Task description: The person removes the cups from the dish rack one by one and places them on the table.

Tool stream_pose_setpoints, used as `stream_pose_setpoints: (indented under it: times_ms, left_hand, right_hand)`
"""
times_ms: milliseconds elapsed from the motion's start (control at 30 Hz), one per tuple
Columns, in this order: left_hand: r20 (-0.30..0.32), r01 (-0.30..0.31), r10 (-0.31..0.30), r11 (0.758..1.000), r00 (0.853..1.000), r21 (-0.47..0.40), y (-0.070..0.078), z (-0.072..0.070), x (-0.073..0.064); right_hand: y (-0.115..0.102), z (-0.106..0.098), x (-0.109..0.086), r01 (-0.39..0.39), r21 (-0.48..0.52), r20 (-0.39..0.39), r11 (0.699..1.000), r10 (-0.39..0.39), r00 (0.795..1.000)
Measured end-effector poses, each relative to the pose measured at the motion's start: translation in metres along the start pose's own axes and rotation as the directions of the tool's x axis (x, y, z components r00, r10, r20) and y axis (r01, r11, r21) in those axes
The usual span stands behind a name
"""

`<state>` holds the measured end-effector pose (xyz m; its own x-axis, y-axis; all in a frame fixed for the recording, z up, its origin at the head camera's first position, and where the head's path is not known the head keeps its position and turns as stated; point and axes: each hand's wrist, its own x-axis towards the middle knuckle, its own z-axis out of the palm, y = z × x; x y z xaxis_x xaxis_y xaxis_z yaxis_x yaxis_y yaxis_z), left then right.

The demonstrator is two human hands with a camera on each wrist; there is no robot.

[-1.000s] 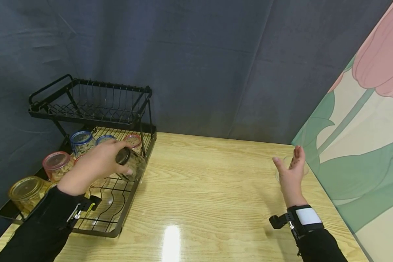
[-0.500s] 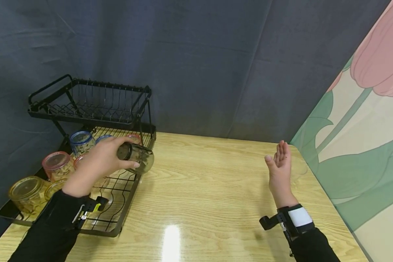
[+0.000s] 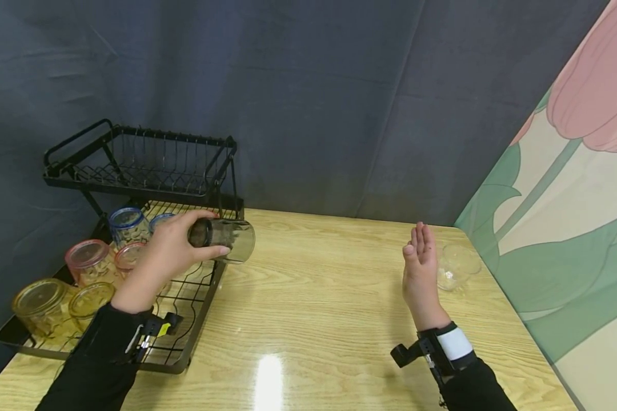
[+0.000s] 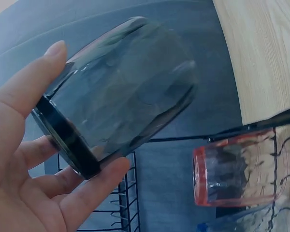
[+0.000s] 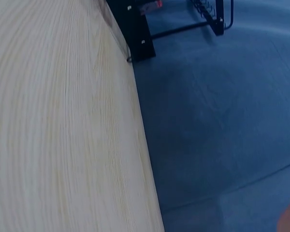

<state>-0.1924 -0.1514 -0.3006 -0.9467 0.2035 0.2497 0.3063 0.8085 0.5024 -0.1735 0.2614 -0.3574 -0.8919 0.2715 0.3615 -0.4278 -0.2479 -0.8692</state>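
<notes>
My left hand (image 3: 172, 242) grips a smoky grey glass (image 3: 231, 240) near its thick dark base. In the head view the glass lies sideways above the right edge of the dish rack (image 3: 197, 337), its wide end pointing right. The left wrist view shows the thumb on one side of the glass (image 4: 130, 87) and the fingers curled on the other. Over the right part of the table, my right hand (image 3: 420, 274) is raised with straight fingers and holds nothing. Just right of it a clear glass (image 3: 457, 267) stands on the table, faint against the wood.
Upside-down glasses fill the rack's left side: yellow (image 3: 43, 305), red (image 3: 88, 260) and blue (image 3: 127, 222) ones. A black upper tier (image 3: 149, 185) overhangs the rack's back. Behind the wooden table (image 3: 308, 319) hangs a dark curtain (image 3: 308, 114); a floral panel (image 3: 571, 228) borders the right.
My left hand has carried the grey glass rightward off the rack, tipping it from upright toward horizontal. The right hand has moved left, away from the clear glass, its fingers straightening.
</notes>
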Motion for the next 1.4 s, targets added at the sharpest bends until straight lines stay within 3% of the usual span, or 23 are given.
stream_pose_setpoints:
  times_ms: [400,600,833,1033,1167,1400]
  left_hand:
    - [-0.123,0.005,-0.027,0.984,0.992,-0.176,0.015,0.013,0.004]
    - [-0.165,-0.027,-0.033,0.937,0.986,-0.348,0.024,0.024,0.010]
    - [-0.276,-0.144,0.025,0.897,0.961,-0.419,0.047,0.037,0.021]
    - [-0.349,-0.236,0.047,0.818,0.936,-0.524,0.074,0.043,0.031]
    - [-0.413,-0.296,0.052,0.777,0.909,-0.555,0.090,0.048,0.037]
    - [-0.437,-0.355,0.018,0.612,0.899,-0.706,0.116,0.061,0.041]
  right_hand:
    - [-0.003,0.024,-0.004,0.007,0.111,0.024,0.994,-0.010,1.000]
    - [-0.003,0.037,-0.003,0.002,0.163,0.012,0.987,-0.004,1.000]
    - [0.000,0.052,-0.002,0.001,0.220,0.013,0.976,-0.004,1.000]
    - [0.002,0.064,-0.003,-0.027,0.222,0.047,0.975,0.017,0.999]
    - [0.003,0.070,-0.007,-0.041,0.230,0.081,0.972,0.023,0.996]
    - [0.002,0.089,-0.012,-0.062,0.249,0.151,0.967,0.025,0.988]
